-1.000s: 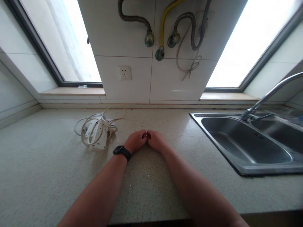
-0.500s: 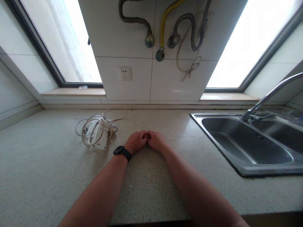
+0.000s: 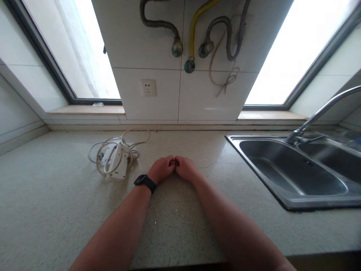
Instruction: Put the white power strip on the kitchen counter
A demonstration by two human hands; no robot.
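My left hand [image 3: 162, 168] and my right hand [image 3: 185, 167] are closed into loose fists and meet at the knuckles. Both rest on the speckled stone countertop [image 3: 169, 226], near its middle. Nothing shows between the curled fingers. A black watch [image 3: 145, 182] is strapped round my left wrist. To the left of that hand, a white power strip [image 3: 120, 163] lies with its cable [image 3: 103, 152] looped loosely over and around it.
On the right, a steel double sink [image 3: 287, 169] with a chrome faucet [image 3: 313, 119] is set into the counter. The tiled wall behind carries a socket [image 3: 148, 87], a yellow pipe [image 3: 193, 34], ribbed hoses [image 3: 160, 24] and a tied cord [image 3: 229, 79].
The whole view has shifted very slightly sideways. Both hands keep the same pose, and nothing on the counter has moved.
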